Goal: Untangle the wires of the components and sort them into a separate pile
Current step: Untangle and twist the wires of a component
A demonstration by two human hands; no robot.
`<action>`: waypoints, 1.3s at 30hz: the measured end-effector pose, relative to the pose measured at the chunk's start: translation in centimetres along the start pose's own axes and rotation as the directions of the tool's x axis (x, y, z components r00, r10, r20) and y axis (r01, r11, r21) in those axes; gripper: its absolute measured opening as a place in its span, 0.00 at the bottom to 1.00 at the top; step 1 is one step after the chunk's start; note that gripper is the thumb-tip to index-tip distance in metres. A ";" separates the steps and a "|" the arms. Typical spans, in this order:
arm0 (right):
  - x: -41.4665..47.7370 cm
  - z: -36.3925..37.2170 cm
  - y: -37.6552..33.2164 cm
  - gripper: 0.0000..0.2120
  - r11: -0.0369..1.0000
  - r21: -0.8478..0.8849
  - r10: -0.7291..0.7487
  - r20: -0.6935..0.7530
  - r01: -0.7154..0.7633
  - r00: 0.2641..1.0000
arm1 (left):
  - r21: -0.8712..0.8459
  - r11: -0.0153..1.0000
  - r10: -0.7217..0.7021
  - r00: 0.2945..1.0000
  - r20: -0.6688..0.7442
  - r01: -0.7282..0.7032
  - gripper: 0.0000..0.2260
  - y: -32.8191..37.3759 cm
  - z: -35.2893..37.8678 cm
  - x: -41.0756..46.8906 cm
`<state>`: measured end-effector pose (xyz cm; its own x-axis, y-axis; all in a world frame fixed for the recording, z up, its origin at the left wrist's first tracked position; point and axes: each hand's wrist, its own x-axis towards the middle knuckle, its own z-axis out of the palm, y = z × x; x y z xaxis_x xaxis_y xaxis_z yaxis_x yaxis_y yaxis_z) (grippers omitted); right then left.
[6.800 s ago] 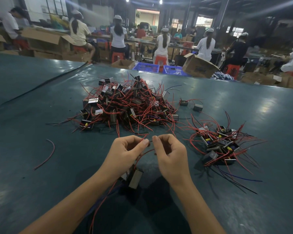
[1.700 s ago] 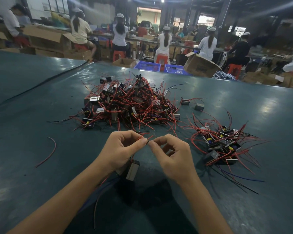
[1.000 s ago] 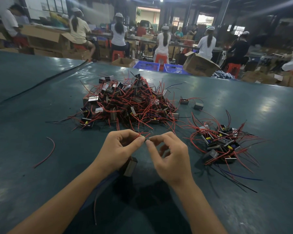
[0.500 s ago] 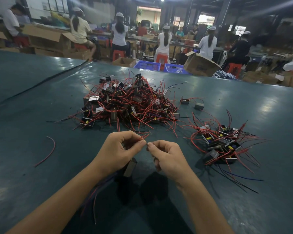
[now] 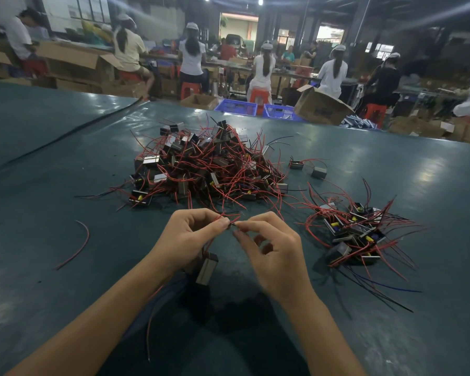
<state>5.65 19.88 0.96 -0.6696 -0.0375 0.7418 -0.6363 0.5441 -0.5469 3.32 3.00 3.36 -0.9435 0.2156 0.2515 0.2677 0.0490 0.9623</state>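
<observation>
Farther back, workers (image 5: 192, 58) sit beyond the teal table's (image 5: 52, 172) component piles (image 5: 209, 169).

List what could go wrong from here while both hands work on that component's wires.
1. The left hand and right hand pinch red wire ends, with the component low under the left hand. A hard pull could strain a lead at its joint.
2. Stray leads from the big tangled pile reach almost to the fingers and could snag, dragging more parts along.
3. The sorted pile splays wires toward the big tangled pile, so the two may re-tangle.
</observation>
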 end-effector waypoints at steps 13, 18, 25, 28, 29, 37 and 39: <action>0.5 0.2 -1.6 0.08 0.873 0.301 0.398 0.014 -0.384 0.917 | 0.012 0.996 0.091 0.994 0.059 -0.092 0.06 0.2 0.2 -0.2; 1.3 0.7 -3.1 0.10 -0.134 0.636 0.787 0.534 -0.760 0.309 | 0.126 0.978 0.165 0.986 0.040 -0.168 0.03 -0.2 0.2 -0.4; 0.7 0.6 -1.9 0.08 0.713 0.439 0.619 -0.029 -0.546 0.785 | 0.085 0.992 0.096 0.995 -0.019 -0.094 0.06 -0.4 0.1 -0.1; 0.3 0.4 -1.2 0.03 0.948 0.171 0.285 -0.090 -0.267 0.954 | 0.076 0.993 0.092 0.995 -0.026 -0.090 0.05 -0.2 0.1 -0.1; 0.2 0.4 -1.2 0.02 0.965 0.126 0.243 -0.081 -0.232 0.967 | 0.076 0.993 0.089 0.996 -0.016 -0.087 0.05 -0.2 0.1 -0.1; 0.0 0.6 -0.7 0.07 0.933 0.098 0.342 0.061 -0.347 0.938 | 0.094 0.990 0.104 0.995 0.007 -0.104 0.05 -0.1 0.1 -0.2; 0.1 0.7 -0.9 0.08 0.915 0.102 0.381 0.095 -0.390 0.920 | 0.101 0.989 0.107 0.994 0.011 -0.108 0.04 -0.1 0.0 -0.2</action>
<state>5.91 18.77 1.24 -0.8946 0.0937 0.4369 -0.3603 0.4268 -0.8294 3.45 2.98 3.19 -0.9072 0.2303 0.3521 0.3862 0.1239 0.9140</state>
